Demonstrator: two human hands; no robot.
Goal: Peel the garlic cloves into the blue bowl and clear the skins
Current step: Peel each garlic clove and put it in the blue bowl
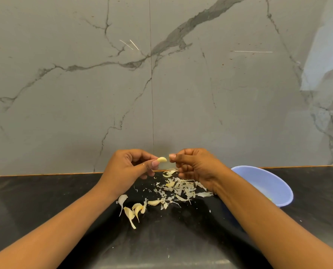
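Precariously, the left hand point(130, 167) is pinching a bare clove point(162, 159) beside the curled right hand point(196, 167), its hold unclear, risking a drop among skins point(181, 188).

- A pale grey, marble-look wall point(64, 105) fills most of the view, crossed by dark branching veins.
- A thin vertical seam point(151, 94) splits the wall into two slabs near the centre.
- A soft, bright reflection point(324, 61) of light lies on the wall at the upper right.
- A narrow orange-brown strip point(45, 174) runs where the wall meets the counter.
- The counter point(35, 200) is black, polished and faintly mottled.
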